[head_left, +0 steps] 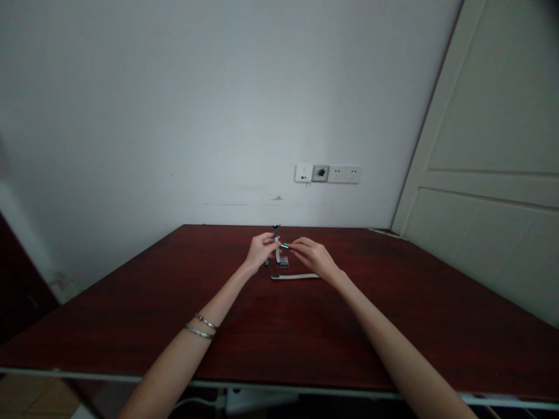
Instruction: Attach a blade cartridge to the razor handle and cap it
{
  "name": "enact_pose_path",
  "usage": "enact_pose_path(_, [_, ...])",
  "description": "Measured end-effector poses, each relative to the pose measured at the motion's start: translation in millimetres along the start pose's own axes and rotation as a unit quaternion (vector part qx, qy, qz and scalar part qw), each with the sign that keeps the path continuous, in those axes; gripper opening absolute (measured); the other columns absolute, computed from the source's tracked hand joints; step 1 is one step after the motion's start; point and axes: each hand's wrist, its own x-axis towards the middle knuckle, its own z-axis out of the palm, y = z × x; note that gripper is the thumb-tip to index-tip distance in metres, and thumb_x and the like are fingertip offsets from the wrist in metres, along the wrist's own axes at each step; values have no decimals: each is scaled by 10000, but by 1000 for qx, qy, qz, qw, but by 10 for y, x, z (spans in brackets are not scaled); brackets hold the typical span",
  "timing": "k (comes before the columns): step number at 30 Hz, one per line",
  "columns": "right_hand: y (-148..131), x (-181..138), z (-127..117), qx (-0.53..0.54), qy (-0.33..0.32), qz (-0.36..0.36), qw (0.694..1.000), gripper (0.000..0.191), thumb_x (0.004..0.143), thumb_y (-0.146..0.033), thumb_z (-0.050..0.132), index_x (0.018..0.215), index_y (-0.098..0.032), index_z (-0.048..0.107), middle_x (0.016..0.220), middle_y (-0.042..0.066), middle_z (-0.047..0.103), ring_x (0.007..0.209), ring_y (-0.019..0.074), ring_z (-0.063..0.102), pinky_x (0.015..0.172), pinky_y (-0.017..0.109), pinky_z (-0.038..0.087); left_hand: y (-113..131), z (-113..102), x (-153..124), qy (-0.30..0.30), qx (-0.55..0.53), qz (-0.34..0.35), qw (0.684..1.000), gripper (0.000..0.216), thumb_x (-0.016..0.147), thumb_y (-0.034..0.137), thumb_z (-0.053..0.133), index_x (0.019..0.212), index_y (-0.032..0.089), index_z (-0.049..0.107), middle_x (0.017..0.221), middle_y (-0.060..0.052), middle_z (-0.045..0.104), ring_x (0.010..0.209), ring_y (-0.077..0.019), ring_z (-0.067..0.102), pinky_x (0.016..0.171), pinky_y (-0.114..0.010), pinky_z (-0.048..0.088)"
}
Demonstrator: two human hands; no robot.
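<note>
My left hand (259,253) pinches a flat grey strip (277,251) that looks like a ribbon cable. It stands upright, with a dark end piece (276,228) above my fingers. To its right, my right hand (313,255) closes its fingertips on a small green-and-white piece (284,245), whose kind I cannot make out. That piece reaches close to the strip; whether they touch is unclear. Below the hands lies a small grey, square item (283,262). A second flat grey strip (294,277) with a dark end rests nearer to me, its right end hidden by my right hand.
A tiny green piece (266,263) lies beside my left hand. The dark red tabletop (279,331) runs back to a white wall (218,116) with sockets (345,174). A pale panelled door (489,221) stands at the right. Below the front edge is a white cable (194,401).
</note>
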Motion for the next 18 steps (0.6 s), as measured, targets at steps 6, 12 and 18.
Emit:
enact_pose_path(6, [-38,19,15,74,59,34,995,254,866,-309,474,969,-199,678,930,92,640,857,171,599,765,283,489,63,-31,10,-2,-14,-6,1000,363,652,294,701,951,112,606,890,-103,675,649,-171,653,483,-234,514])
enact_pose_path(12, [4,141,-26,253,150,236,926,335,769,-439,565,862,-145,696,826,87,677,407,89,515,357,215,414,176,-139,44,21,21,11,1000,365,637,314,721,915,109,605,908,-113,673,677,-185,663,472,-208,488])
enact_pose_path(18, [153,276,-6,399,158,335,839,387,614,-450,688,770,-96,700,726,98,687,571,154,603,354,191,430,120,-125,46,-36,60,25,997,324,627,298,729,832,116,557,757,-71,678,612,-169,655,507,-229,482])
